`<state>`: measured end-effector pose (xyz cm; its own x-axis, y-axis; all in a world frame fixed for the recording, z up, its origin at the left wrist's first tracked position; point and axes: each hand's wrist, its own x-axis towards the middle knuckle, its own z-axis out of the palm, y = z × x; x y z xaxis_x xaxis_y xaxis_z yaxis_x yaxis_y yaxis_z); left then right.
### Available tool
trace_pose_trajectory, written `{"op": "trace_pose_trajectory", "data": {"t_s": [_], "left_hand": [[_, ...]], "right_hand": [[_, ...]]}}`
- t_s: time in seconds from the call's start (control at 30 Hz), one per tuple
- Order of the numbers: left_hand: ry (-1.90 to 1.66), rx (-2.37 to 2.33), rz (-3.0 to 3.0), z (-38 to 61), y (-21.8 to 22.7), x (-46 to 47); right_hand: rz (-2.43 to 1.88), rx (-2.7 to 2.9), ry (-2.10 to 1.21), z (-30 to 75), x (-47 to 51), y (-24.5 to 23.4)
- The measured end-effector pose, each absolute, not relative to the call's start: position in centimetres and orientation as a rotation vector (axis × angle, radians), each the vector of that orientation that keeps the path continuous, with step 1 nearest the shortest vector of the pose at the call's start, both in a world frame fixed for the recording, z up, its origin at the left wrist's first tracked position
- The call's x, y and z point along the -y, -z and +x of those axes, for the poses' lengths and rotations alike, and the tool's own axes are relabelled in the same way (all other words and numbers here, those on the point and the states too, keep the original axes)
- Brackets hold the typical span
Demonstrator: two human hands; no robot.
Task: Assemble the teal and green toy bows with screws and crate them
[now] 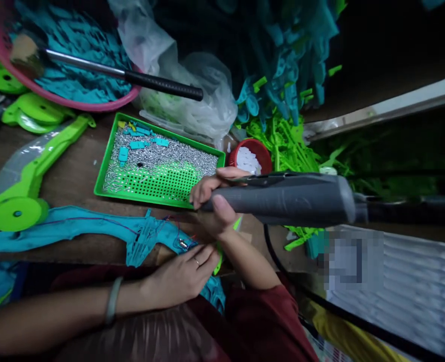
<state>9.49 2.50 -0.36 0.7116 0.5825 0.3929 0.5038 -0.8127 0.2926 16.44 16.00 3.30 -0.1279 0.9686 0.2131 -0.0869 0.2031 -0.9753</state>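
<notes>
A grey power screwdriver (283,198) lies level in the grip of my right hand (222,206), fingers and thumb wrapped round its front end. Its tip is hidden. My left hand (185,276), with a ring and a bracelet, closes over the right end of a long teal plastic shell (83,221). Thin wires and a small metal part (184,244) show in that shell beside my left fingers. A lime-green piece (218,259) shows at my left fingertips; how it sits against the shell is hidden. Behind my right hand stands a green tray (158,183) of small screws and several teal pieces.
A red bowl (267,158) of white pieces stands behind the screwdriver. Back left, a hammer (120,75) lies across a pink basin (90,106) of teal parts. Lime-green assemblies (17,213) lie at left. Green and teal parts (286,141) are heaped at back right. A black cable (283,266) hangs at right.
</notes>
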Motion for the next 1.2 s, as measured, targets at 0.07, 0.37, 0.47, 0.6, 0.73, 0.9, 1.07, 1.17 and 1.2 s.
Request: {"op": "trace_pose_trajectory", "data": {"t_s": [0.07,0.37,0.47,0.6,0.73,0.9,1.07,1.17,1.2], "left_hand": [[-0.729,-0.877,2.747,9.4,0.5,-2.5],[-0.759,-0.868,2.755,9.3,0.4,-2.9],[-0.748,-0.862,2.762,9.3,0.5,-2.8],[-0.77,-0.871,2.768,9.3,0.4,-2.8],[-0.787,-0.887,2.779,9.3,0.4,-2.7],[-0.815,-0.902,2.791,9.2,0.6,-2.6],[-0.826,-0.901,2.791,9.1,0.8,-2.4],[-0.866,-0.877,2.784,9.2,0.9,-2.4],[-0.872,-0.87,2.782,9.3,1.0,-2.4]], "right_hand": [[-0.756,1.307,-1.173,16.4,-16.1,-2.9],[-0.739,1.414,-1.227,16.8,-16.0,-2.5],[-0.676,1.398,-1.219,16.8,-16.0,-2.4],[-0.64,1.376,-1.259,16.8,-16.0,-2.3],[-0.658,1.385,-1.239,16.3,-16.1,-2.0],[-0.674,1.294,-1.151,17.3,-15.8,-5.2],[-0.859,1.181,-0.764,23.4,-13.8,-9.2],[-1.035,1.095,-0.64,26.7,-11.9,-8.5],[-1.074,1.071,-0.634,27.3,-11.2,-7.9]]}}
